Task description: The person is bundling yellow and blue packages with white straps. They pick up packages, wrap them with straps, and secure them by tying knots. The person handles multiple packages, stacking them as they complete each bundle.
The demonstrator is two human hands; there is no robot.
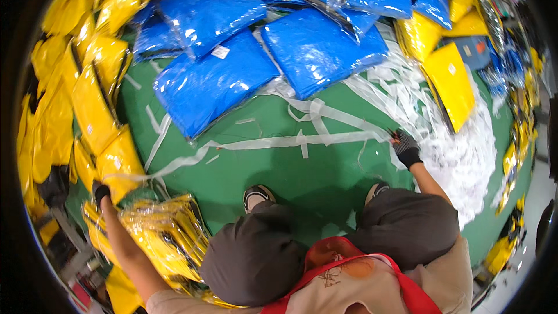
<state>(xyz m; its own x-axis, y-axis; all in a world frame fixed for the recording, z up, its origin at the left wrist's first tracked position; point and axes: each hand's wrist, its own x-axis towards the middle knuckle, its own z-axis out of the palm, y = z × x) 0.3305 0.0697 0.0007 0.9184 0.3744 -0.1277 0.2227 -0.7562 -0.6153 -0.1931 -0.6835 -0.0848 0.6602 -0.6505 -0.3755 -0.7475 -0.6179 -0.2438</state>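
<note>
A long white fabric strip (264, 142) stretches across the green floor between my two hands. At the far left, my left hand (101, 191), in a dark glove, is closed on one end of it, beside the yellow plastic-wrapped packages (119, 160). My right hand (406, 148), in a grey-black fingerless glove, pinches the other end. Something thin and dark shows at its fingertips, too small to make out. Just right of that hand lies a big heap of loose white strips (456, 168). Short crosswise pieces hang from or lie against the stretched strip.
Blue plastic-wrapped packages (325, 46) lie ahead in an arc. Yellow packages line the left, and a stack of clear-wrapped yellow ones (163, 227) sits by my left forearm. One yellow package (450, 84) rests on the white heap. Strip scraps litter the green floor (256, 168).
</note>
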